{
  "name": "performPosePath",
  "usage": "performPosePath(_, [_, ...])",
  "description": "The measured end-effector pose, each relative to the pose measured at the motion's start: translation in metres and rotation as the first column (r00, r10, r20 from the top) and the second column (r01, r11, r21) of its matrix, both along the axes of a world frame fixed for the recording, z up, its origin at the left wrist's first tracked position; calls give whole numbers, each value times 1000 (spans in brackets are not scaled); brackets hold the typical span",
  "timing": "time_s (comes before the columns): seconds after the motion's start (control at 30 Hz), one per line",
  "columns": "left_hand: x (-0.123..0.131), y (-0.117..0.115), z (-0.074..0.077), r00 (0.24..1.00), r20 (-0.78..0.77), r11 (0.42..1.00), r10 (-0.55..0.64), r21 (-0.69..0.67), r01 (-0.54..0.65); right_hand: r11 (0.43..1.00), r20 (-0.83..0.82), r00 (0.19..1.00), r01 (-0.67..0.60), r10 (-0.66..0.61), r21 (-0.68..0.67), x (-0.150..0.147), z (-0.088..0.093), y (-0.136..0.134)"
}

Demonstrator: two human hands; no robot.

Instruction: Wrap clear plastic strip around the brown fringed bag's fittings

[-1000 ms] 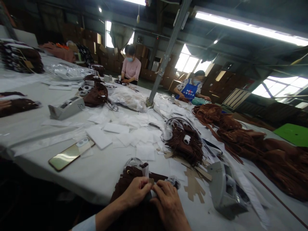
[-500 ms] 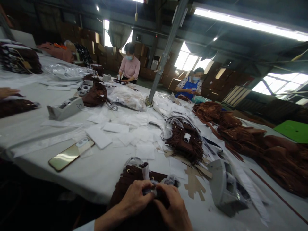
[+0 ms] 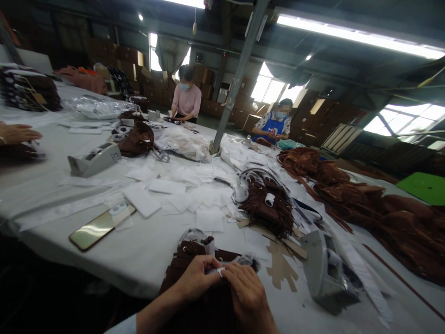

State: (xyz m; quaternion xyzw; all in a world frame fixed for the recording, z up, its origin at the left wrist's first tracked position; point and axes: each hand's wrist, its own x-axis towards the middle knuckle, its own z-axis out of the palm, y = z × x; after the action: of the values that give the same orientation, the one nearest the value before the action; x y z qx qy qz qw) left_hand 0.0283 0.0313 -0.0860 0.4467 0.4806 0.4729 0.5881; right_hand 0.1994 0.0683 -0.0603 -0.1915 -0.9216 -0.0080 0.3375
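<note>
A dark brown fringed handbag [image 3: 174, 269] lies at the table's near edge, its clear-wrapped handle [image 3: 189, 233] standing up at the back. Over the bag, my left hand [image 3: 198, 276] pinches a small white wrapping piece [image 3: 220, 271] between thumb and fingers. My right hand [image 3: 248, 287] meets it from the right, fingers bent and pressed on the same white piece. What lies beneath the fingers is mostly hidden. White paper [image 3: 209, 248] wraps a tassel or strap end just behind my left hand.
A tape dispenser [image 3: 327, 269] stands to the right, near brown card scraps [image 3: 281, 266]. Another fringed bag [image 3: 267, 204] lies ahead. To the left are a phone [image 3: 99, 227] and a second dispenser [image 3: 95, 160]. A co-worker's hand [image 3: 19, 133] rests at far left; two people work across the table.
My right hand's fingers have turned flatter and closed in over the white piece, beside my left fingertips. The co-worker's hand at far left has moved farther into view.
</note>
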Motion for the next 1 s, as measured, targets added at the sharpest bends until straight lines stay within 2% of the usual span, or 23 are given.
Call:
performPosePath(0.1, [-1, 2, 1, 973, 232, 988, 6, -153, 31, 995, 12, 998, 63, -64, 81, -1, -8, -4])
performPosePath(0.17, [-2, 3, 0, 951, 304, 981, 53, -194, 7, 987, 2, 994, 112, -113, 116, 0, -17, -6])
performPosePath(0.3, [-1, 6, -4, 954, 294, 979, 64, -204, -2, 972, -24, 976, 218, -217, 87, 2, -39, -13])
performPosePath(0.37, [1, 6, -7, 962, 269, 982, 46, -187, 5, 966, -35, 969, 248, -246, 74, 4, -43, -20])
performPosePath(0.47, [5, 3, -15, 977, 212, 987, 30, -158, 4, 969, -28, 970, 242, -241, 54, 14, -37, -24])
performPosePath(0.53, [7, -1, -21, 983, 179, 990, 41, -139, -16, 950, -52, 948, 313, -314, -16, 35, -26, -18])
performPosePath(0.57, [7, -3, -24, 984, 171, 991, 55, -128, -33, 917, -92, 912, 393, -399, -74, 52, -20, -12])
performPosePath(0.6, [8, -5, -27, 984, 167, 992, 70, -118, -51, 857, -150, 845, 494, -513, -146, 73, -14, -4])
performPosePath(0.63, [9, -7, -30, 983, 164, 992, 88, -109, -71, 763, -214, 734, 599, -644, -244, 97, -7, 4])
performPosePath(0.67, [10, -9, -32, 982, 162, 991, 101, -99, -86, 640, -260, 586, 681, -768, -355, 124, -2, 14])
performPosePath(0.7, [10, -10, -33, 981, 160, 991, 112, -87, -99, 479, -277, 391, 729, -878, -489, 152, 3, 24])
performPosePath(0.73, [11, -12, -34, 980, 156, 991, 123, -77, -112, 314, -244, 205, 726, -948, -612, 179, 7, 33])
performPosePath(0.77, [12, -13, -34, 979, 152, 990, 133, -68, -124, 230, -205, 124, 719, -971, -656, 203, 9, 42])
performPosePath(0.83, [12, -14, -35, 978, 148, 989, 144, -61, -136, 135, -125, 64, 686, -990, -715, 239, 10, 58])
performPosePath(0.87, [12, -14, -35, 978, 147, 988, 146, -63, -138, 117, -90, 75, 671, -993, -732, 250, 10, 64])
performPosePath(0.93, [12, -13, -36, 979, 143, 988, 148, -66, -140, 100, -35, 114, 630, -993, -770, 260, 8, 73])
performPosePath(1.0, [13, -13, -39, 979, 136, 988, 151, -61, -144, 107, -17, 155, 591, -988, -800, 260, 5, 79])
